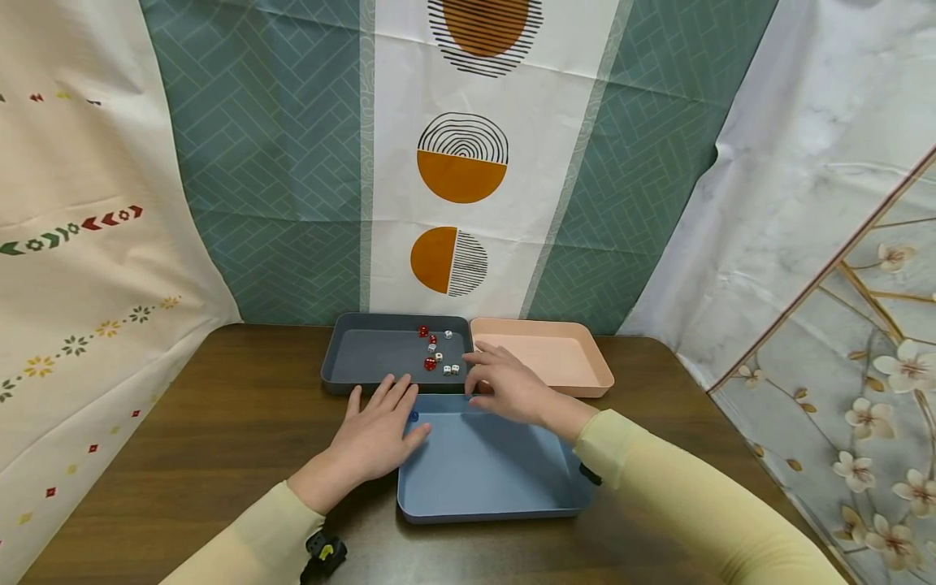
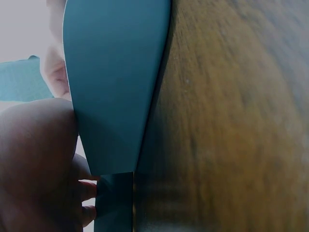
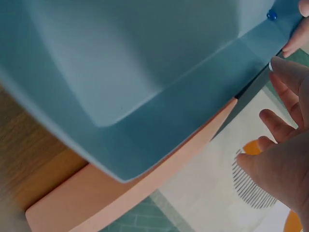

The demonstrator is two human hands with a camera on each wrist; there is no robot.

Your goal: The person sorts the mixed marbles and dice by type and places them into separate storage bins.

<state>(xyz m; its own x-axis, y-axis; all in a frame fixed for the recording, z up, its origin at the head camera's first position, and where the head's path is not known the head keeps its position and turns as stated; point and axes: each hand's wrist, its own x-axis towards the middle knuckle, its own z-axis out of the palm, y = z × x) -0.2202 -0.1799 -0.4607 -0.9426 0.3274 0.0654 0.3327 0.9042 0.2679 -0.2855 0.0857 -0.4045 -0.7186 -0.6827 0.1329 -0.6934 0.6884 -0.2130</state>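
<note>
My left hand (image 1: 380,431) is spread with straight fingers over the left rim of the blue tray (image 1: 497,471), its fingertips at the near edge of the dark grey tray (image 1: 344,349). A small blue die (image 1: 414,416) lies in the blue tray's far left corner, beside that hand; the right wrist view shows the same blue die (image 3: 272,14). Loosely bent, my right hand (image 1: 504,383) hovers where the trays meet, over the blue tray's far rim. Nothing shows between its fingers (image 3: 275,125). Red dice (image 1: 430,363) and white dice (image 1: 451,370) lie in the grey tray.
A peach tray (image 1: 537,349) stands at the back right, against the grey one. All three trays rest on a brown wooden table (image 1: 241,422). Patterned cloths (image 1: 292,162) hang behind and at both sides.
</note>
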